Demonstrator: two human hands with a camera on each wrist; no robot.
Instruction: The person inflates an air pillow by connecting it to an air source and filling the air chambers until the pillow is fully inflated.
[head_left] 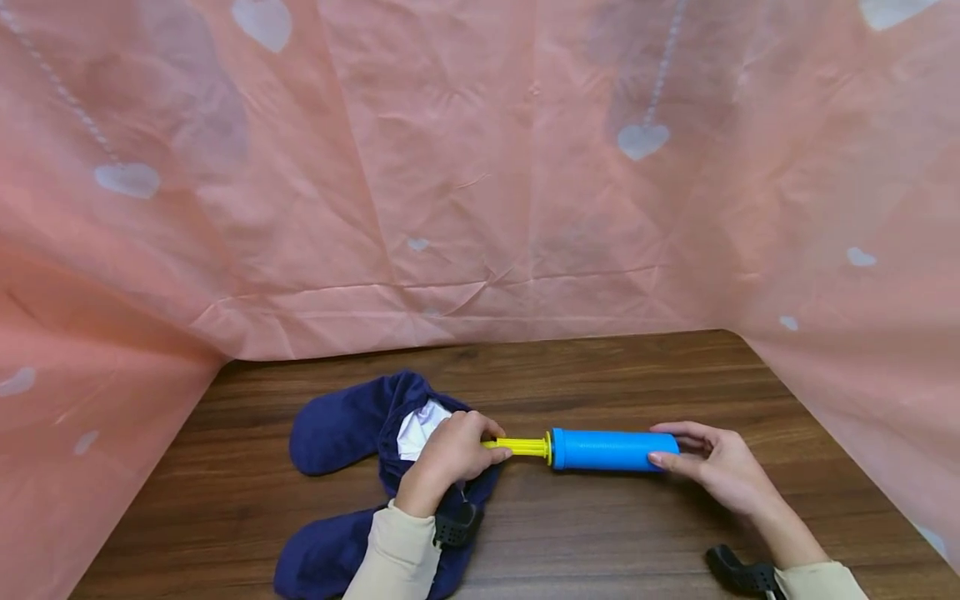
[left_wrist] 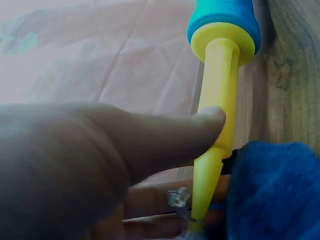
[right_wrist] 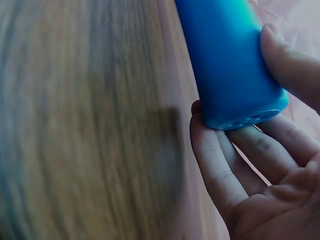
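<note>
A hand air pump has a blue barrel and a yellow tapered nozzle; it lies sideways above the table. My left hand pinches the nozzle, thumb along its side in the left wrist view. At the nozzle's tip is a clear plastic valve, partly hidden by fingers. My right hand grips the far end of the barrel, thumb on one side and fingers under the other. Below and beside my left hand lies a navy U-shaped fabric piece, probably a neck pillow, its opening showing white material.
Everything rests on or over a dark wood-grain table. A pink curtain with pale hearts hangs behind the table and along both sides. Each wrist carries a black camera mount, such as the left one.
</note>
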